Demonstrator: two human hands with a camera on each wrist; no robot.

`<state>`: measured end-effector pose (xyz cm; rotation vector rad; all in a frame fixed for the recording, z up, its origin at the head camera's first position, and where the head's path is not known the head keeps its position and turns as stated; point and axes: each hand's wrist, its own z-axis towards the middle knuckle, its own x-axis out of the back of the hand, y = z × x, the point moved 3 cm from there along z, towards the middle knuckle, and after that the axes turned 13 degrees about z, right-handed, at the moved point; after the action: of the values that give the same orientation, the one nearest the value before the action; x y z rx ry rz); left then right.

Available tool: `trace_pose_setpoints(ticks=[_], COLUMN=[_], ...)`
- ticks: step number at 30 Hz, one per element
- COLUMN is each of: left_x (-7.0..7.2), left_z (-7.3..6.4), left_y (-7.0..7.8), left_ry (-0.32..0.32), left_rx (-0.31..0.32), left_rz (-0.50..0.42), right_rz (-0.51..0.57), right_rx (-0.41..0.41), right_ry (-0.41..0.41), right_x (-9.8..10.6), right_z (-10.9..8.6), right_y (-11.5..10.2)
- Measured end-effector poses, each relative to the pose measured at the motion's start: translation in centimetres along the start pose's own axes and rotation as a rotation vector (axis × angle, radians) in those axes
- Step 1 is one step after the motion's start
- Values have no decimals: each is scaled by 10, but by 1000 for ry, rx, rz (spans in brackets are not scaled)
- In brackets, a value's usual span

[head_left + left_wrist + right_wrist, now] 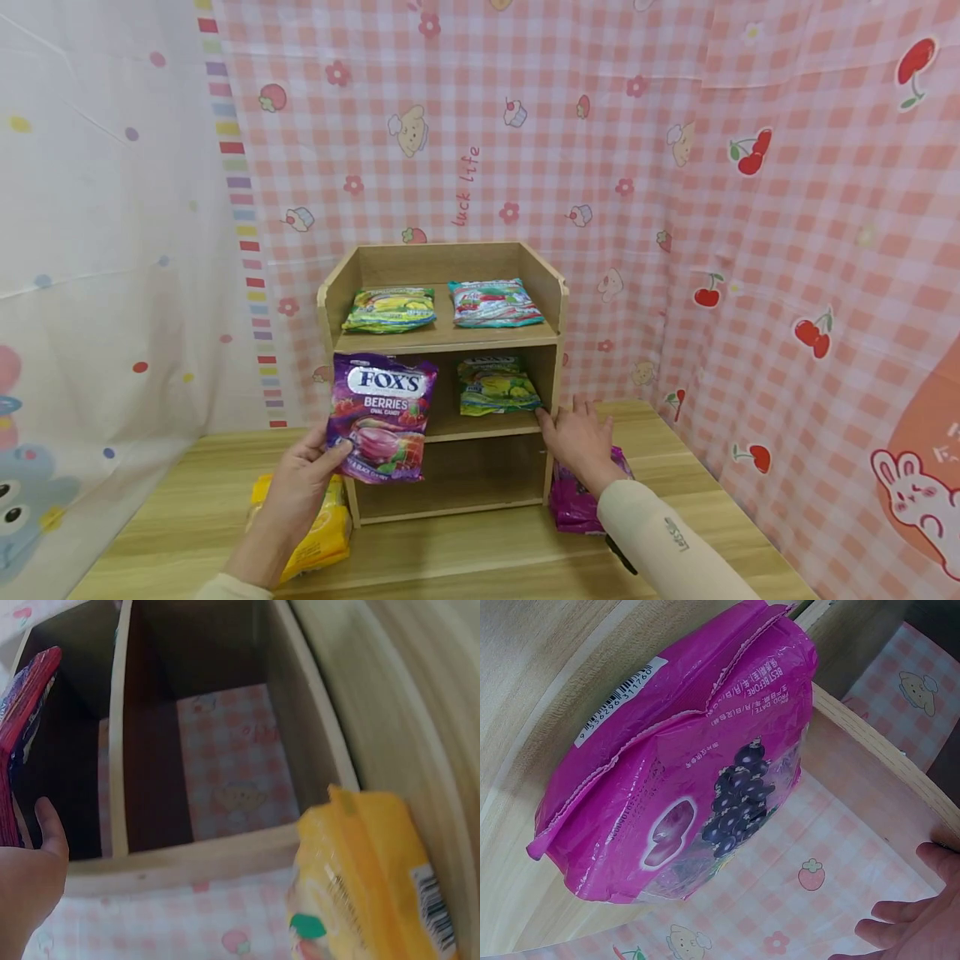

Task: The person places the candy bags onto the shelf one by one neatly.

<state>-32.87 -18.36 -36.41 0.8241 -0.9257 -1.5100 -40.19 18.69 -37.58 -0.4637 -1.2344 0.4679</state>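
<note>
My left hand (303,479) grips a purple bag of Fox's Berries candy (378,417) by its lower left side, thumb across the front. The bag faces the head view, in front of the middle level of a small wooden shelf (450,339). Only the bag's edge (30,705) shows in the left wrist view. My right hand (579,437) rests by the shelf's right side panel, fingers spread, thumb near the middle board's right end. A green candy bag (495,387) lies on that level, just left of this thumb.
On the top level lie a yellow-green candy bag (390,310) and a teal-and-red candy bag (495,303). A yellow bag (322,533) stands on the wooden table (450,567) left of the shelf; a magenta grape bag (682,765) stands at its right. Checked cloth hangs behind.
</note>
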Motion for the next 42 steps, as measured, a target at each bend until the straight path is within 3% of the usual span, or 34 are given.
trace_pose_setpoints(ticks=[5, 11, 16, 21, 24, 34, 38, 42], left_x=[-13, -25, -24, -21, -20, -22, -20, -17], left_z=[2, 6, 6, 5, 5, 9, 6, 2], left_y=[-11, -21, -25, -27, -28, -29, -32, -34], left_ry=[42, 129, 228, 253, 267, 289, 271, 267], left_rx=[143, 267, 365, 419, 458, 461, 446, 446], left_rz=[43, 43, 135, 202, 198, 28, 34, 105], right_rz=[-6, -7, -14, -18, -12, -6, -6, -2], right_rx=[2, 17, 19, 19, 18, 13, 16, 16], right_ry=[0, 12, 9, 13, 12, 7, 14, 17], right_x=[2, 3, 2, 3, 3, 1, 2, 2], right_z=[-1, -2, -2, -2, -2, -4, -4, -4], right_y=[-1, -2, -2, -2, -2, -1, -1, -1])
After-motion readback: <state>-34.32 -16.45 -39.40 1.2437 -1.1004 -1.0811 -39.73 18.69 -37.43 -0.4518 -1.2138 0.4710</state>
